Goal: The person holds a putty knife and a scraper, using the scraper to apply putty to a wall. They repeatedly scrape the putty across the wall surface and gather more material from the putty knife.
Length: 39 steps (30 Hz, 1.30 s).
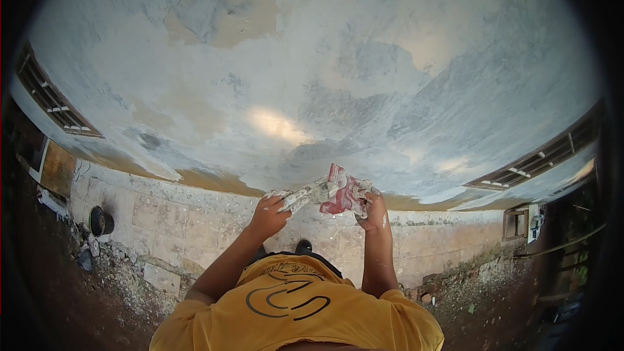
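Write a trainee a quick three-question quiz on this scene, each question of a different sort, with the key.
1. Multiple choice: Where in the picture is the dark bucket? A) right edge; B) left side; C) top centre.
2. True or false: The right hand holds the crumpled sheet.
3. Fill in the missing colour: The shirt is ____, with dark curved lines on it.

Key: 1. B; 2. True; 3. yellow.

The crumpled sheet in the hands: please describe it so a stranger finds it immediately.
Find the patchy wall, then the yellow shirt below it. Between them, held by the left hand and right hand, is the crumpled sheet, set apart by its red patches.
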Tool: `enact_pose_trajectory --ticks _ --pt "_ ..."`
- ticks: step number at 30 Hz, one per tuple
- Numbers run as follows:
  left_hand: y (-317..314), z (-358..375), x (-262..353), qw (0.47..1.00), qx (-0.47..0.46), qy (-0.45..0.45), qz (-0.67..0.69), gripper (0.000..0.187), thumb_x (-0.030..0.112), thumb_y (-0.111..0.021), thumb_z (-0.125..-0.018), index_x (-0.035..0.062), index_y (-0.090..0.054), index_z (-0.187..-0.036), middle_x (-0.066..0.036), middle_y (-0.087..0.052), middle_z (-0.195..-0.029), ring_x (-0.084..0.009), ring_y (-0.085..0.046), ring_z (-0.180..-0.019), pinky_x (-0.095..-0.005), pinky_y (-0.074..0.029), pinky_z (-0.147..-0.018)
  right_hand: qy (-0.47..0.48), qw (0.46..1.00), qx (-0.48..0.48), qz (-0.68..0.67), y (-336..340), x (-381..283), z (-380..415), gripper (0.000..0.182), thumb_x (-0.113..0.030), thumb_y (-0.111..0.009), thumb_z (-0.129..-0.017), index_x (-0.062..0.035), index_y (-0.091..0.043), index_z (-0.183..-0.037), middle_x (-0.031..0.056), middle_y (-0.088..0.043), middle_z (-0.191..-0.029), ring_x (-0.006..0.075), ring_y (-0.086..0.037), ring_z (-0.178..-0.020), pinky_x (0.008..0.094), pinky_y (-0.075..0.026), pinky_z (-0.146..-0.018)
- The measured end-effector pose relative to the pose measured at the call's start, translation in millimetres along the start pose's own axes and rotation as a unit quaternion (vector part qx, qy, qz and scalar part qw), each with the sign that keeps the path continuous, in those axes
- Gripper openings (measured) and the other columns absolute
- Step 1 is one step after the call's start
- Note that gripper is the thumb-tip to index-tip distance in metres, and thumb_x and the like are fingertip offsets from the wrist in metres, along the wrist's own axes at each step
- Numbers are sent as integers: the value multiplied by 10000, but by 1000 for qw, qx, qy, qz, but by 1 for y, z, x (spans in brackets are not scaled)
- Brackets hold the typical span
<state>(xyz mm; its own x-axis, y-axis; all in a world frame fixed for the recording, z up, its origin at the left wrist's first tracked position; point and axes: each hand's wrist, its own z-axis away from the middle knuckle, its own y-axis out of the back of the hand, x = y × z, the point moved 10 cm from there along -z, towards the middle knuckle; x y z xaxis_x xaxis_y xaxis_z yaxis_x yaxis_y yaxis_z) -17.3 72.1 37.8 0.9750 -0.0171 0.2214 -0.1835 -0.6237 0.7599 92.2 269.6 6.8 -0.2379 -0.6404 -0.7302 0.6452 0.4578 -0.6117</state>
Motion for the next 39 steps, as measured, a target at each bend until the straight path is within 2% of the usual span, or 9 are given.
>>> enact_pose_trajectory --ticks 5,7,10,16,28,32,35,37,39 --pt "-20 13 -12 997 -57 52 9 245 79 -641 -531 62 -623 -774 -122 -566 -859 -313 -517 -936 -437 -433 -747 59 998 -3 -36 -5 -25 5 428 9 -388 -716 66 -484 -1129 163 -567 -1090 255 -583 -973 343 -483 -846" --pt "-19 32 -37 969 38 230 77 375 10 -577 -640 -1 -577 -1016 -161 -580 -957 -337 -501 -1022 -442 -409 -853 131 990 -34 -33 -10 -42 6 483 32 -375 -714 64 -426 -1193 159 -527 -1165 256 -541 -1061 353 -453 -905" --pt "-19 40 -33 909 115 301 264 426 -37 -485 -719 -68 -487 -1144 -254 -547 -1042 -326 -527 -1008 -396 -391 -903 216 976 -6 -8 -13 -61 14 439 33 -437 -755 51 -424 -1193 140 -530 -1152 237 -536 -1061 351 -446 -907" --pt "-47 31 -14 712 65 394 578 429 -83 -384 -779 -58 -442 -1204 -129 -555 -1110 -181 -518 -1026 -279 -394 -883 311 945 -44 87 -21 -65 14 357 -68 -614 -798 20 -481 -1118 84 -561 -1057 161 -539 -954 290 -410 -861" --pt "-67 42 -24 571 115 473 661 370 -60 -396 -830 -32 -469 -1192 -99 -594 -1026 -144 -572 -876 -272 -459 -737 358 842 4 405 -5 -16 -4 290 -80 -615 -790 46 -530 -1037 110 -609 -896 172 -564 -830 280 -437 -773" --pt "-36 19 -14 604 109 418 670 357 -55 -396 -831 -39 -479 -1178 -89 -591 -1026 -148 -571 -885 -269 -451 -762 356 808 20 470 -34 -18 6 277 -31 -573 -797 54 -521 -1055 119 -612 -882 184 -576 -831 265 -440 -768" --pt "5 -10 -8 716 113 343 597 390 -107 -376 -781 -47 -469 -1155 -151 -545 -1125 -240 -540 -1024 -329 -406 -908 253 889 3 382 -19 -9 -11 253 -1 -521 -800 48 -532 -1049 104 -618 -923 176 -587 -834 268 -447 -773" --pt "48 -23 2 902 136 204 355 373 -88 -467 -685 -35 -562 -1043 -190 -559 -1079 -303 -548 -998 -386 -404 -912 188 924 22 332 -7 -2 -14 250 14 -494 -794 51 -538 -1037 104 -619 -936 178 -594 -838 274 -453 -780" --pt "40 -17 -2 954 96 163 234 334 -53 -510 -644 -19 -594 -966 -190 -564 -1051 -308 -548 -974 -403 -417 -881 100 988 39 107 7 7 -12 282 48 -436 -761 63 -542 -1022 121 -613 -964 199 -609 -857 302 -478 -792"
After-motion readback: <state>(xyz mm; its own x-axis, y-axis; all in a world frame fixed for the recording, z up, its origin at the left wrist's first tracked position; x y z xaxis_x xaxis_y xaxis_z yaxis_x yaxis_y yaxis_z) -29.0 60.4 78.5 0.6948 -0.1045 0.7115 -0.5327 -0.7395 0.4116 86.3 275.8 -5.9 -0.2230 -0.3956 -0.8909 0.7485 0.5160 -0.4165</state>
